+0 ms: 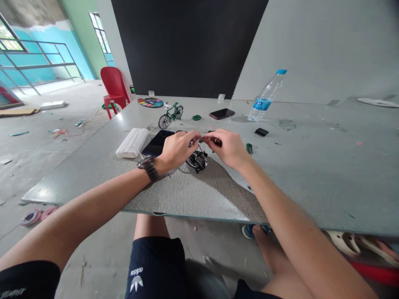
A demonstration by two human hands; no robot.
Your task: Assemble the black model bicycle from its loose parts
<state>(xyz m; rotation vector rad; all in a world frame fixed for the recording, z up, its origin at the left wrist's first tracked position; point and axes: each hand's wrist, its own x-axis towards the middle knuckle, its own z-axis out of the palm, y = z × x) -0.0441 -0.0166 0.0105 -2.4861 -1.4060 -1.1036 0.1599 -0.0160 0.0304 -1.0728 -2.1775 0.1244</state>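
Note:
A small black model bicycle (197,160) is on the grey table, its spoked wheel and pedal showing below my fingers. My left hand (179,147), with a dark watch on the wrist, is closed on the upper part of this bicycle. From the other side my right hand (229,147) pinches at the same spot, thumb and forefinger together. The small part between the fingertips is too hidden to name. Behind my hands stands a green model bicycle (171,114), upright.
Left of my hands lie a white power bank (133,143) and a dark phone (158,142). Farther back are a colourful round palette (150,102), another phone (222,113) and a water bottle (266,97). Small green (249,148) and black pieces (261,132) lie to the right.

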